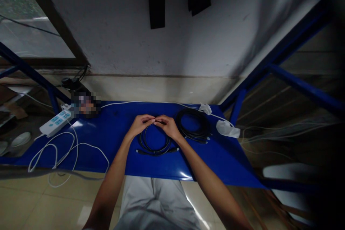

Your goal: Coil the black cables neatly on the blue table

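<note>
My left hand (140, 125) and my right hand (167, 126) meet, fingertips touching, above a coiled black cable (154, 144) lying on the blue tabletop (115, 140). The top of that coil is hidden under my fingers, so I cannot tell if they grip it. Its plug ends stick out at the bottom. To the right, a second black cable coil (192, 126) lies near my right wrist, apart from my hand.
A white power strip (56, 123) sits at the table's left, with a loose white cable (55, 154) trailing over the front edge. White crumpled wrappers (228, 129) lie at the right. A blurred object (85, 104) stands at the back left. Blue metal frame bars flank the table.
</note>
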A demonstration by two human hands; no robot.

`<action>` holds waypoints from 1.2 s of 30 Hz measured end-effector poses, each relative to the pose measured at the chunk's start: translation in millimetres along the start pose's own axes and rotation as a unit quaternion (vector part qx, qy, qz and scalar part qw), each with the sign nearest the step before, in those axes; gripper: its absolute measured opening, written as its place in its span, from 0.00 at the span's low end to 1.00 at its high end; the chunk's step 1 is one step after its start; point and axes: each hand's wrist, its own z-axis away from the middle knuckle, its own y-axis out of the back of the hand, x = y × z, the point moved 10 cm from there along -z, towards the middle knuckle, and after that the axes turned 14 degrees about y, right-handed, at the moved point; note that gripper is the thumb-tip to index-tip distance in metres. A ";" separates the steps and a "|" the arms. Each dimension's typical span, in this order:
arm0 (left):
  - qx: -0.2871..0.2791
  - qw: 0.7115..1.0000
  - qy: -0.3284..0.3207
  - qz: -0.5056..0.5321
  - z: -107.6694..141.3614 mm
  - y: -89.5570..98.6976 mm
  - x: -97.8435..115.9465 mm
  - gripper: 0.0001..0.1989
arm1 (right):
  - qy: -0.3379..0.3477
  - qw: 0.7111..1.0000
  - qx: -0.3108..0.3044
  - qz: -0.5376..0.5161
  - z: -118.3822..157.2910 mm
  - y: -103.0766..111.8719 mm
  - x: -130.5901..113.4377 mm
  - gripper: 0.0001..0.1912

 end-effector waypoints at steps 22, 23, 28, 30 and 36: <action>0.010 0.999 -0.036 0.005 4.6 4.4 -4.2 0.18 | -0.005 1.000 0.015 -0.016 1.8 -0.8 -2.9 0.21; 0.011 0.999 -0.037 0.005 4.4 4.6 -4.3 0.17 | -0.002 1.000 0.014 -0.017 1.6 -0.6 -3.8 0.21; 0.019 0.999 -0.035 0.006 4.6 5.9 -3.2 0.17 | 0.000 1.000 -0.002 0.003 1.1 -0.4 -5.4 0.19; 0.022 0.999 -0.030 0.009 4.7 6.1 -3.0 0.18 | 0.006 1.000 -0.011 0.017 0.8 -0.3 -7.0 0.19; 0.028 0.999 0.000 0.031 2.3 5.2 -10.5 0.21 | 0.015 0.999 -0.010 0.041 0.3 1.7 -8.0 0.17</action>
